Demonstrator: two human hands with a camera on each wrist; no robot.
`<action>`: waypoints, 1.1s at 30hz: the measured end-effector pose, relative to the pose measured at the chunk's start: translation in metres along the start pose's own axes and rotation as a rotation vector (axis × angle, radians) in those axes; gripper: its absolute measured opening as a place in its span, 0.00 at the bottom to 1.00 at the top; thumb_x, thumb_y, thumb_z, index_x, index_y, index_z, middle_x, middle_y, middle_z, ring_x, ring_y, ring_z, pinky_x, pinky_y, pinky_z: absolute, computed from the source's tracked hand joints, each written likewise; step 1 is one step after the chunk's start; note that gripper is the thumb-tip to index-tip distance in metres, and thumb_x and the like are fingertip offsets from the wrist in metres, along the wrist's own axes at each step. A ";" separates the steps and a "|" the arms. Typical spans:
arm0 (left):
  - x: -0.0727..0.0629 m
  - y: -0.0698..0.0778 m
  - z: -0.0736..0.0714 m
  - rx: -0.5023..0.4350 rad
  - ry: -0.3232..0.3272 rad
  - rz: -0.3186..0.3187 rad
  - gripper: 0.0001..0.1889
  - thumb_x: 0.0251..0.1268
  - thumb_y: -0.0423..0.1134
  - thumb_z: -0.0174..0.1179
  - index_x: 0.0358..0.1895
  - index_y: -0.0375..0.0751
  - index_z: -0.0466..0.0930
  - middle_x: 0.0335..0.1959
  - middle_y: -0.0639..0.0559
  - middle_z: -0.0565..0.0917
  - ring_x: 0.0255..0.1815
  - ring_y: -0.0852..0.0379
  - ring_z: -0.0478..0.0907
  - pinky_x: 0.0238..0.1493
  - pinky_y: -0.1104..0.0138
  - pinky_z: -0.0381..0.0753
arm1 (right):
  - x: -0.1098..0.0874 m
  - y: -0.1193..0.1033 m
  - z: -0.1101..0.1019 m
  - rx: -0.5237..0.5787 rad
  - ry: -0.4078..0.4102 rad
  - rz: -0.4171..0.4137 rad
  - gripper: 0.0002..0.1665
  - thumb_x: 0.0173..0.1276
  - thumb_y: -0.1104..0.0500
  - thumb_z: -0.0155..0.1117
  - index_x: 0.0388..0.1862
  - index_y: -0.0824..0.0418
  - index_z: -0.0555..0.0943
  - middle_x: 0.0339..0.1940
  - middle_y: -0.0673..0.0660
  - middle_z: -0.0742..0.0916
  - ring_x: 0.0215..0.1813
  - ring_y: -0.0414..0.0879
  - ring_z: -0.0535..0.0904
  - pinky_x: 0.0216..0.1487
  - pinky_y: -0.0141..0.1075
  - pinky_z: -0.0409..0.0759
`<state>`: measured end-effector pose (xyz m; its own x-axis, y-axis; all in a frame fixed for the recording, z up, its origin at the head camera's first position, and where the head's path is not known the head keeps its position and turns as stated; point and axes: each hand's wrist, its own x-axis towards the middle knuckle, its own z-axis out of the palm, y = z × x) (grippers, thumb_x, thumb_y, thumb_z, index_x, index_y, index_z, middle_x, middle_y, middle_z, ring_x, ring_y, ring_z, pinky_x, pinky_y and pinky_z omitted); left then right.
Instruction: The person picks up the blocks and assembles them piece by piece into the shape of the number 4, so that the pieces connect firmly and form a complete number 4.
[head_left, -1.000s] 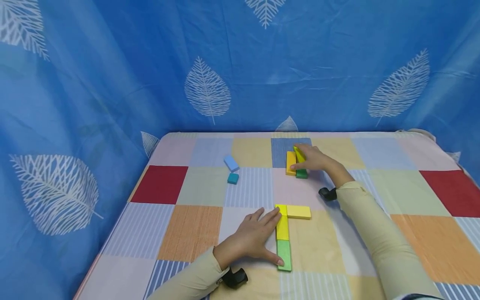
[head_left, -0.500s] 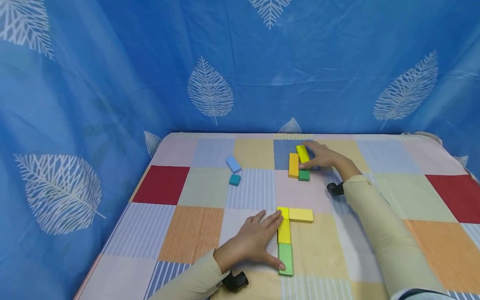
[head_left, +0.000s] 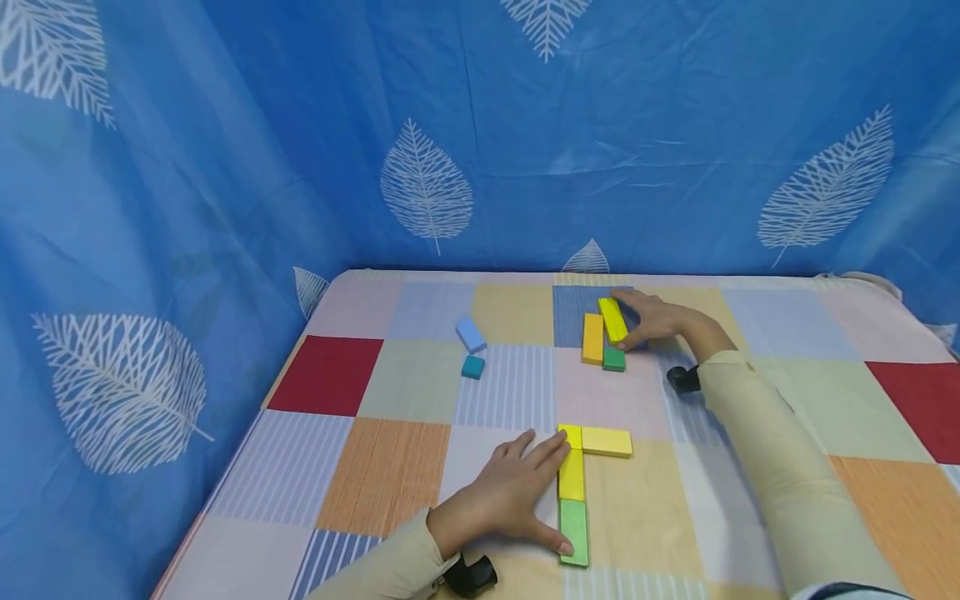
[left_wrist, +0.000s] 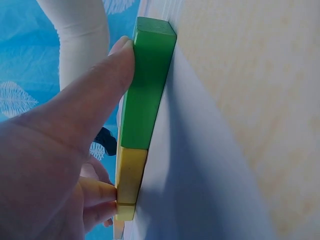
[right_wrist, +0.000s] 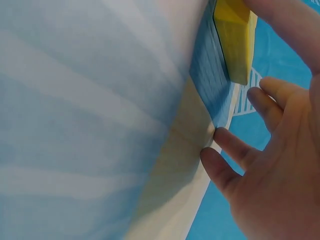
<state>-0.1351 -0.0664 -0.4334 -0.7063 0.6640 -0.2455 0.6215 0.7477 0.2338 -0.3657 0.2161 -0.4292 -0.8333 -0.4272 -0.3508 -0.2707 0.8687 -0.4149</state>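
In the head view my left hand (head_left: 504, 493) spreads beside a row of blocks at the front. Its thumb touches the light green block (head_left: 574, 533), and its fingertips rest at the small yellow block (head_left: 570, 436). A longer yellow block (head_left: 572, 477) lies between them; a pale yellow block (head_left: 607, 442) extends right from the top. Farther back, my right hand (head_left: 660, 318) is beside a slanted bright yellow block (head_left: 612, 322), thumb at its near end. The right wrist view shows those fingers spread, apart from the yellow block (right_wrist: 235, 42). An orange block (head_left: 592, 339) and a dark green block (head_left: 613, 360) adjoin it.
Left of the middle lie a light blue block (head_left: 471, 333) and a small teal block (head_left: 472, 367). A patchwork cloth (head_left: 405, 462) covers the table. Behind it hangs a blue curtain (head_left: 300, 167) with white leaf prints.
My right hand has drawn rightward off the bright yellow block, uncovering it. The left hand keeps its place at the front row. The whole head view has shifted slightly.
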 end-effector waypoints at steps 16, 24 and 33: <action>-0.002 0.003 0.002 0.011 0.012 0.008 0.57 0.38 0.74 0.58 0.72 0.49 0.46 0.74 0.56 0.47 0.71 0.42 0.50 0.64 0.51 0.60 | -0.005 -0.001 -0.001 -0.022 0.018 0.006 0.58 0.48 0.41 0.70 0.72 0.58 0.52 0.72 0.68 0.52 0.69 0.68 0.46 0.62 0.67 0.49; -0.002 0.004 0.002 0.020 0.016 0.009 0.58 0.38 0.74 0.57 0.72 0.48 0.47 0.74 0.56 0.47 0.71 0.42 0.50 0.64 0.51 0.60 | -0.009 -0.003 -0.009 -0.037 0.039 -0.007 0.59 0.48 0.40 0.70 0.72 0.59 0.51 0.72 0.68 0.52 0.69 0.70 0.45 0.62 0.67 0.49; -0.002 0.004 0.002 0.020 0.011 -0.001 0.58 0.39 0.74 0.57 0.72 0.47 0.46 0.74 0.55 0.46 0.72 0.42 0.50 0.64 0.52 0.59 | -0.017 -0.019 -0.014 -0.017 0.091 -0.047 0.59 0.46 0.42 0.72 0.71 0.61 0.53 0.71 0.67 0.54 0.68 0.69 0.47 0.61 0.66 0.52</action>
<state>-0.1303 -0.0643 -0.4338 -0.7102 0.6633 -0.2357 0.6278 0.7483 0.2144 -0.3532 0.2107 -0.4033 -0.8594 -0.4440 -0.2535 -0.3180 0.8524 -0.4150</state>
